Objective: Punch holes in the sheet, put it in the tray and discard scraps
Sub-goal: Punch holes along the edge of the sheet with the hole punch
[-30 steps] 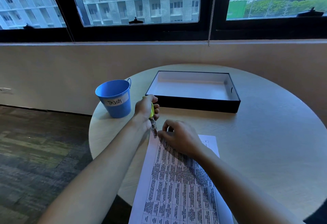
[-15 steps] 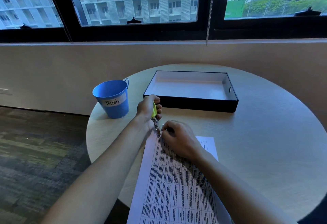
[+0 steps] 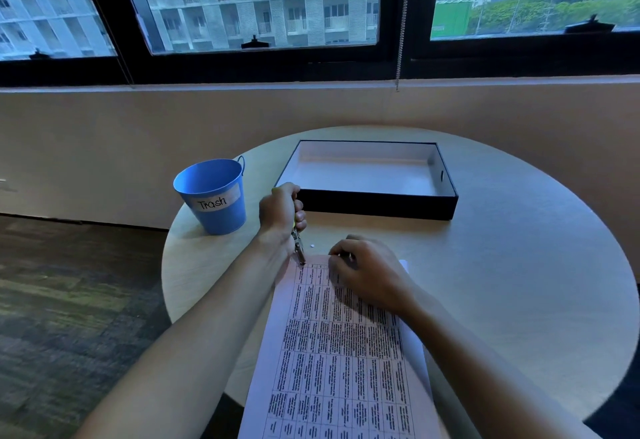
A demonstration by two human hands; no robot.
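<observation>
A printed sheet (image 3: 339,352) with a dense table of text lies on the round table and hangs over its near edge. My left hand (image 3: 278,211) is shut on a hole punch (image 3: 298,249) with yellow-green handles; its metal jaws bite the sheet's far left corner. My right hand (image 3: 367,274) presses down on the sheet's far edge, fingers curled. One small white paper dot (image 3: 312,246) lies on the table just beyond the sheet. The black tray (image 3: 377,204) with a white inside stands further back, with nothing in it.
A blue bucket (image 3: 213,196) labelled "Trash" stands at the table's left edge, left of my left hand. The round light-wood table (image 3: 519,265) stands against a beige wall under dark-framed windows. Dark carpet lies to the left.
My right hand has slid to the right along the sheet's far edge, away from the punch. A white paper dot now lies on the table beside the punch's jaws.
</observation>
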